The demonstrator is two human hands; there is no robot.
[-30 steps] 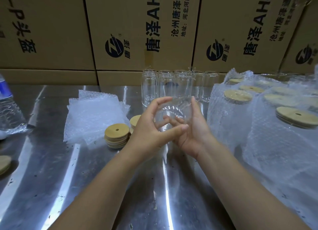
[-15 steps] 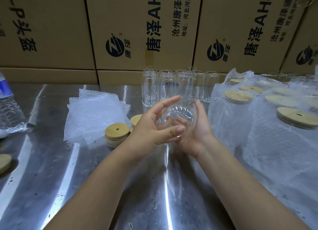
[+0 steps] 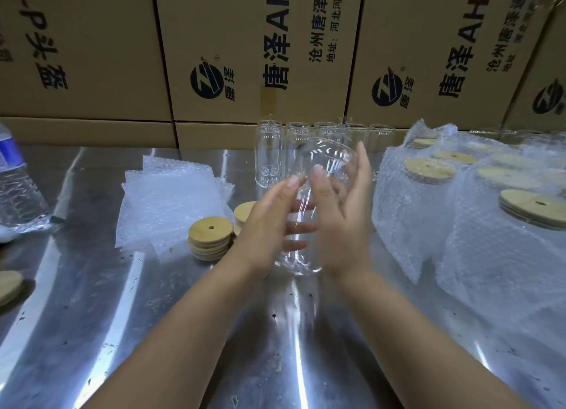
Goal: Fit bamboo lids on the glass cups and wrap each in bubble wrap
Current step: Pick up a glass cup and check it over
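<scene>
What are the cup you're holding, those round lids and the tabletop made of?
The cup looks like clear glass: see-through, with bright glints. The lids look like pale matt wood, likely bamboo, with a centre hole. The tabletop is bare shiny metal, perhaps stainless steel, with streaked reflections.

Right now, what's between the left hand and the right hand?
A lidless glass cup; left hand and right hand both hold it, per the head view.
</scene>
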